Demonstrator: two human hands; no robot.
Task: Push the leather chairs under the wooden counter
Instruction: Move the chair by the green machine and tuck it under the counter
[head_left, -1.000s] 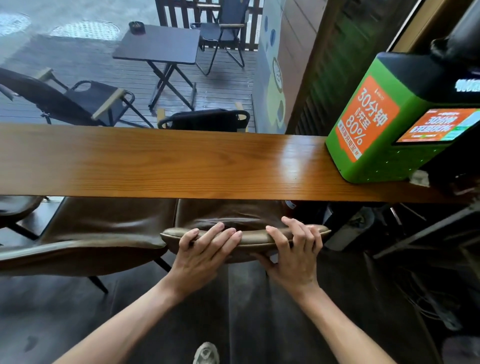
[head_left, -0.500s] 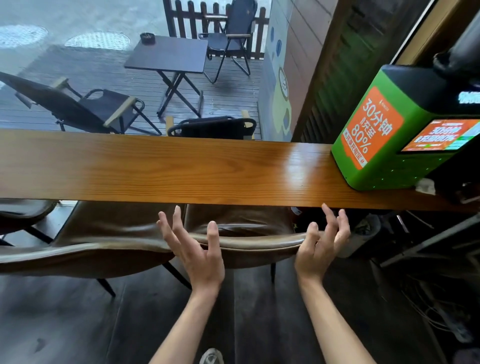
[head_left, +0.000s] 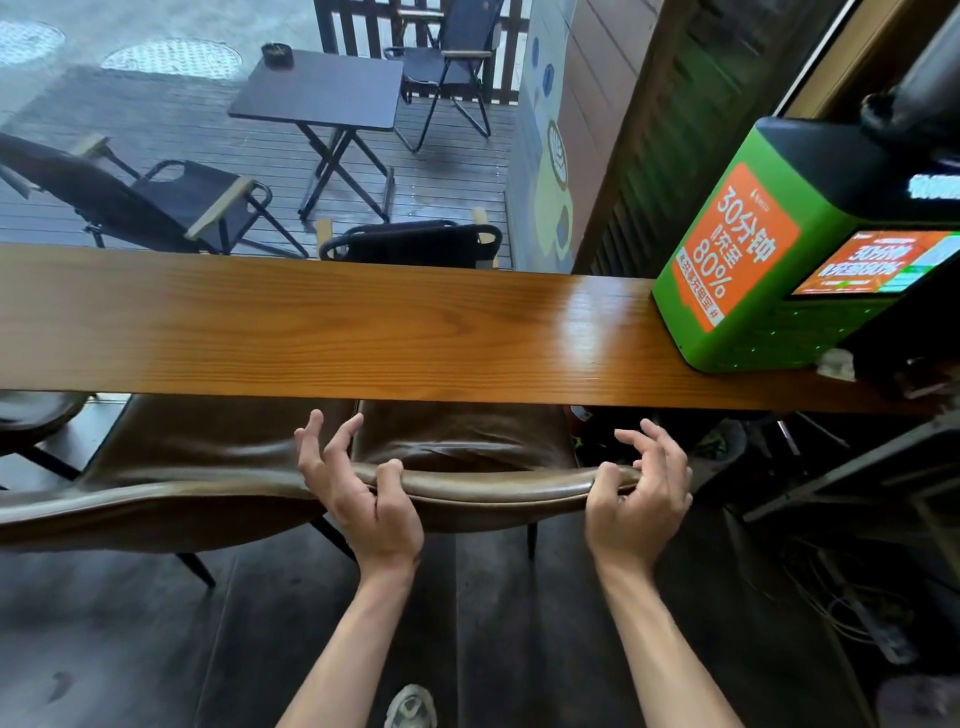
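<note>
**Two chairs tucked at the counter's edge**

Two hands are seen at the right chair (head_left: 467, 488). The backrest's top edge is touched only by the thumbs: the left hand (head_left: 363, 499) at its left end, the right hand (head_left: 636, 509) at its right corner, fingers loosely spread and lifted, nothing gripped. The seat is hidden beneath the counter (head_left: 311, 322). Just beside it, the left chair (head_left: 171, 478) is also tucked under. "30" and "80%" are read on the green box (head_left: 748, 260) at the counter's right end. Open dark floor (head_left: 130, 649) is left behind both chairs.
</note>
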